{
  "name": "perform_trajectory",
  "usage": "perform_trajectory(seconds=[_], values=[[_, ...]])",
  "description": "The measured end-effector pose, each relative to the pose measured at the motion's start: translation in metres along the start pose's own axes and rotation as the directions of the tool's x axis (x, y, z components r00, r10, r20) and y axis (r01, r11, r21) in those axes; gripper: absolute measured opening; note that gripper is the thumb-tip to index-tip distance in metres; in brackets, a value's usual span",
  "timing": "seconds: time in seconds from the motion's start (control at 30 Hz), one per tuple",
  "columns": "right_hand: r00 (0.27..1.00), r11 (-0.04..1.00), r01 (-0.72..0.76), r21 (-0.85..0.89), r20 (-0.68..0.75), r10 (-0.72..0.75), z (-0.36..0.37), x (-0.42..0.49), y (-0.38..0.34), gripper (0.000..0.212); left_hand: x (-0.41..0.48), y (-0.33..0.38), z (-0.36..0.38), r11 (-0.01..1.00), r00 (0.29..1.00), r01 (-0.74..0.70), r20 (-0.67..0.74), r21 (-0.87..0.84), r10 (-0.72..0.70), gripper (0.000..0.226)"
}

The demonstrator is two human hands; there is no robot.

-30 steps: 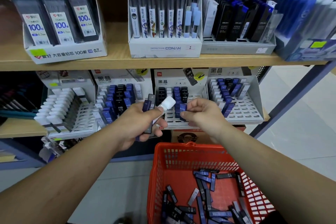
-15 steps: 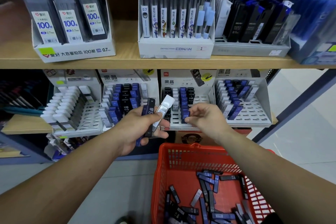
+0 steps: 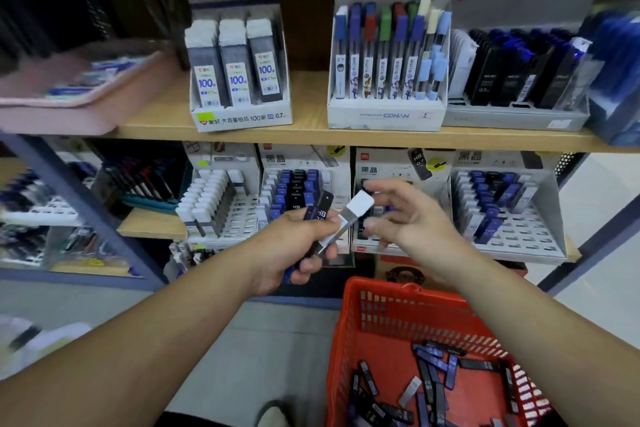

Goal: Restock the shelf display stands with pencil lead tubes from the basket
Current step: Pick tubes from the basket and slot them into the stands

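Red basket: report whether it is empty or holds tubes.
Not empty: the red basket holds many loose lead tubes, lying scattered flat over its floor.

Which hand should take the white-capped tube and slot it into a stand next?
Right, probably. The right hand is open and empty, its fingers close beside the white-capped tube. The left hand has its grip full with the bundle of tubes, so it cannot place one alone.
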State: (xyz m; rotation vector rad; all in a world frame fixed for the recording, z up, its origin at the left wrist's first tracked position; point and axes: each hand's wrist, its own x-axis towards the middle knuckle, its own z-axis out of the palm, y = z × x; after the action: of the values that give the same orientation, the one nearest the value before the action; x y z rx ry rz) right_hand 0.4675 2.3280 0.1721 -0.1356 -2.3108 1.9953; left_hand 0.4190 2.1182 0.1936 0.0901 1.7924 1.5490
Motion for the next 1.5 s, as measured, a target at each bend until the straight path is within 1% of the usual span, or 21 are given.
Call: perform_trajectory(seconds=[0.03, 0.1, 0.23, 0.37, 0.47, 0.57, 0.63, 0.77, 0.8, 0.87, 0.93, 1.03, 1.07, 1.13, 1.17, 1.23, 1.3, 1.33, 1.4, 1.5], values=[[0.999, 0.997, 0.009, 0.070, 0.049, -0.013, 0.009, -0.006, -0.006, 0.044, -0.009, -0.001, -0.004, 1.000, 1.000, 0.012, 0.009, 0.000, -0.012, 0.007], [0.995, 0.987, 0.010, 0.158, 0.101, -0.026, 0.023, -0.015, -0.015, 0.035, -0.025, -0.004, -0.012, 1.000, 0.999, 0.022, 0.026, 0.000, -0.022, 0.007], [0.995, 0.985, -0.033, 0.167, 0.100, 0.016, 0.046, -0.023, -0.019, 0.029, -0.035, -0.019, -0.033, 1.000, 0.999, 0.002, -0.037, 0.023, -0.002, 0.020], [1.000, 0.991, -0.016, 0.130, 0.024, 0.013, 0.069, -0.015, -0.017, 0.029, -0.015, -0.031, -0.042, 0.999, 0.999, -0.013, -0.044, 0.033, 0.015, 0.028], [0.999, 0.993, -0.027, 0.118, -0.044, 0.033, 0.085, 0.003, -0.021, 0.031, 0.000, -0.034, -0.061, 0.998, 0.993, -0.053, -0.101, 0.022, 0.055, 0.033], [0.995, 0.992, -0.065, 0.110, -0.066, 0.073, 0.107, 0.027, -0.025, 0.027, 0.003, -0.043, -0.091, 0.997, 0.983, -0.079, -0.167, 0.019, 0.081, 0.029], [0.994, 0.991, -0.083, 0.103, -0.055, 0.089, 0.128, 0.045, -0.025, 0.023, 0.002, -0.052, -0.113, 0.997, 0.968, -0.079, -0.239, 0.007, 0.078, 0.024], [0.991, 0.997, -0.081, 0.013, -0.105, 0.082, 0.169, 0.075, -0.021, 0.017, 0.010, -0.078, -0.150, 0.990, 0.912, -0.059, -0.396, 0.124, 0.104, 0.019], [0.990, 0.997, -0.078, -0.002, -0.114, 0.077, 0.178, 0.082, -0.021, 0.014, 0.012, -0.084, -0.157, 0.991, 0.900, -0.048, -0.425, 0.121, 0.095, 0.021], [0.990, 0.996, -0.080, -0.034, -0.120, 0.075, 0.192, 0.097, -0.023, 0.010, 0.017, -0.091, -0.170, 0.998, 0.889, -0.044, -0.455, 0.039, 0.057, 0.021], [0.991, 0.993, -0.076, -0.089, -0.117, 0.065, 0.202, 0.110, -0.025, 0.009, 0.022, -0.093, -0.180, 0.995, 0.867, -0.087, -0.495, -0.052, 0.050, 0.023], [0.988, 0.989, -0.094, -0.112, -0.137, 0.078, 0.210, 0.120, -0.024, 0.014, 0.028, -0.088, -0.181, 0.972, 0.817, -0.219, -0.561, -0.083, 0.136, 0.018], [0.987, 0.988, -0.104, -0.113, -0.137, 0.088, 0.212, 0.121, -0.022, 0.018, 0.029, -0.086, -0.179, 0.958, 0.814, -0.269, -0.556, -0.099, 0.171, 0.015], [0.988, 0.987, -0.105, -0.119, -0.122, 0.090, 0.215, 0.119, -0.017, 0.022, 0.030, -0.081, -0.175, 0.939, 0.827, -0.324, -0.516, -0.113, 0.223, 0.019], [0.989, 0.988, -0.107, -0.110, -0.112, 0.095, 0.216, 0.119, -0.015, 0.020, 0.030, -0.079, -0.172, 0.938, 0.832, -0.331, -0.501, -0.104, 0.238, 0.023], [0.989, 0.989, -0.135, -0.053, -0.069, 0.131, 0.213, 0.120, -0.014, 0.018, 0.031, -0.076, -0.171, 0.940, 0.829, -0.334, -0.496, -0.065, 0.260, 0.024], [0.988, 0.987, -0.157, -0.023, 0.006, 0.157, 0.207, 0.123, -0.012, 0.023, 0.030, -0.075, -0.171, 0.949, 0.849, -0.312, -0.462, -0.044, 0.258, 0.024], [0.989, 0.989, -0.145, -0.039, 0.029, 0.146, 0.203, 0.124, -0.011, 0.022, 0.029, -0.075, -0.171, 0.955, 0.867, -0.295, -0.430, -0.036, 0.251, 0.027], [0.994, 0.986, -0.100, -0.133, 0.033, 0.105, 0.196, 0.127, -0.012, 0.016, 0.027, -0.075, -0.170, 0.967, 0.888, -0.255, -0.400, -0.015, 0.228, 0.032], [0.997, 0.958, -0.054, -0.282, 0.040, 0.068, 0.188, 0.130, -0.016, 0.010, 0.029, -0.080, -0.171, 0.974, 0.864, -0.223, -0.458, 0.027, 0.211, 0.033]])
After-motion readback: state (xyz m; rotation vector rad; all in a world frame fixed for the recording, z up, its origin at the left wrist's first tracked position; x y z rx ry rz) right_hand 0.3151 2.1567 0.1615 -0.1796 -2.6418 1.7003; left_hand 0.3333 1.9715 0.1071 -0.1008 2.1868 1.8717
